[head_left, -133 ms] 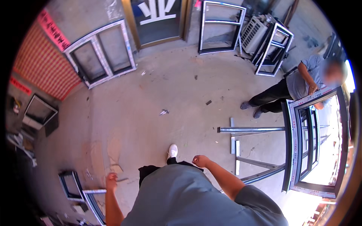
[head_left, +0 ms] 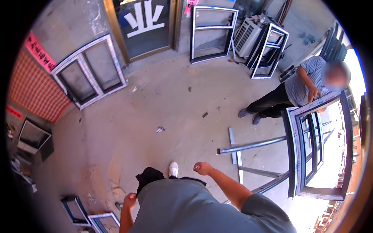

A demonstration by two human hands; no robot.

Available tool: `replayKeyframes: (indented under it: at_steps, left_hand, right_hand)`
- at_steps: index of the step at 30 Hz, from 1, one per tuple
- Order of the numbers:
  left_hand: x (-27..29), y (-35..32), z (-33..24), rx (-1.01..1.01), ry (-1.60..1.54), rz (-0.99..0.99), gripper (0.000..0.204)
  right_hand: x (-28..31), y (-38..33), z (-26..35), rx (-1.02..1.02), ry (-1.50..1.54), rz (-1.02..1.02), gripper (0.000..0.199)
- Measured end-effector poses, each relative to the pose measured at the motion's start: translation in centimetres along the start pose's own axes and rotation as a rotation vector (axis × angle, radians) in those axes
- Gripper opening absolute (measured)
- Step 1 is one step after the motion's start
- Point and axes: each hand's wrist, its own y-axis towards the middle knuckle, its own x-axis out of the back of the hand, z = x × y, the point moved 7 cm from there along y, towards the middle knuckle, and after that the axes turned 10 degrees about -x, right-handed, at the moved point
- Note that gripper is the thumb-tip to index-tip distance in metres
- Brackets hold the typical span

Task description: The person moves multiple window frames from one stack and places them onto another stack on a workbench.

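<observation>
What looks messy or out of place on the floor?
A crumpled silvery scrap and a small dark piece lie loose on the floor, farther out than the right hand. They look odd lying out in the open, like litter, though I can't tell what they are.

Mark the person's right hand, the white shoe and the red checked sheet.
Right hand [head_left: 202,168]: head view, on the middle of the hand.
White shoe [head_left: 173,169]: head view, on its upper.
Red checked sheet [head_left: 35,83]: head view, on the middle of its checked surface.
</observation>
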Motion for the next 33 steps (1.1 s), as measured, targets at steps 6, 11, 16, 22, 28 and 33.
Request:
replayKeyframes:
  at_steps: [6, 11, 16, 22, 28, 33]
  left_hand:
    - [2.4, 4.6, 0.0, 0.338, 0.426, 0.359, 0.021]
    - [5.7, 27.2, -11.3, 0.1, 0.7, 0.606, 0.023]
    - [10.2, 58.3, -22.5, 0.008, 0.691, 0.249, 0.01]
    - [-4.1, 82.1, -40.7, -0.225, 0.285, 0.208, 0.016]
    - [-23.9, 87.8, -42.4, -0.376, 0.713, 0.454, 0.018]
    - [-40.7, 84.8, -41.7, -0.077, 0.848, 0.917, 0.02]
  right_hand:
    - [-0.6, 3.0, -3.1, -0.217, 0.231, -0.071, 0.031]
    - [1.4, 6.8, -8.7, -0.463, 0.138, -0.159, 0.034]
    - [7.0, 10.4, -7.0, -0.621, 0.501, -0.255, 0.039]
    - [11.2, 16.5, -14.0, -0.778, 0.545, -0.191, 0.043]
    - [18.2, 23.4, -24.5, -0.772, 0.553, 0.049, 0.046]
    - [37.1, 25.5, -32.7, -0.839, 0.638, -0.278, 0.048]
